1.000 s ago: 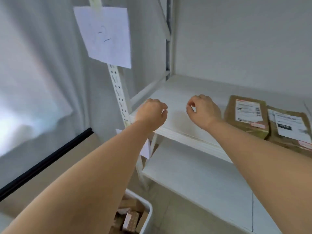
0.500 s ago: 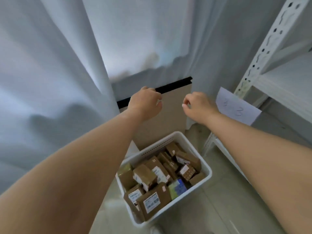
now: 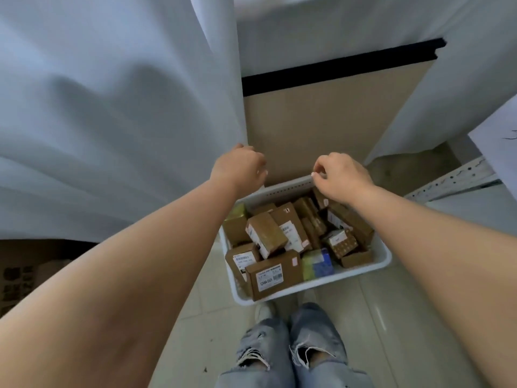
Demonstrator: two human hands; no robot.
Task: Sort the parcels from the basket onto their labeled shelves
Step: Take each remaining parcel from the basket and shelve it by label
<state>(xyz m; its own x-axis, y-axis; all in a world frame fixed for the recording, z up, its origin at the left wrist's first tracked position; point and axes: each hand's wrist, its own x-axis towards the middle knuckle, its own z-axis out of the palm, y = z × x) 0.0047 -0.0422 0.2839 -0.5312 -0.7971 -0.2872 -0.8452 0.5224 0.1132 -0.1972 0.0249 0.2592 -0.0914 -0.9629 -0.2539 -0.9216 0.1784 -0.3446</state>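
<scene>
Head view: the white basket (image 3: 361,271) stood on the tiled floor just beyond the person's feet, packed with brown cardboard parcels (image 3: 267,233) lying at mixed angles. The left hand (image 3: 240,168) hung above the basket's far-left corner and the right hand (image 3: 340,175) above its far rim; both were loosely curled and held nothing, and whether the right fingertips touched the rim could not be told. The step in hand was judged to be choosing the next parcel: a top-lying box with its label upward, such as the near parcel (image 3: 275,274) with a printed code, probably lifts cleanly, whereas wedged boxes beneath would likely drag their neighbours. A blue-and-green box (image 3: 319,264) lay against the near wall. A white curtain (image 3: 112,107) hung close on the left, a tan panel (image 3: 321,130) rose behind the basket, and at the right edge a perforated shelf post (image 3: 458,177) and a paper sheet (image 3: 498,147) showed; the curtain and post narrowed the lifting path
</scene>
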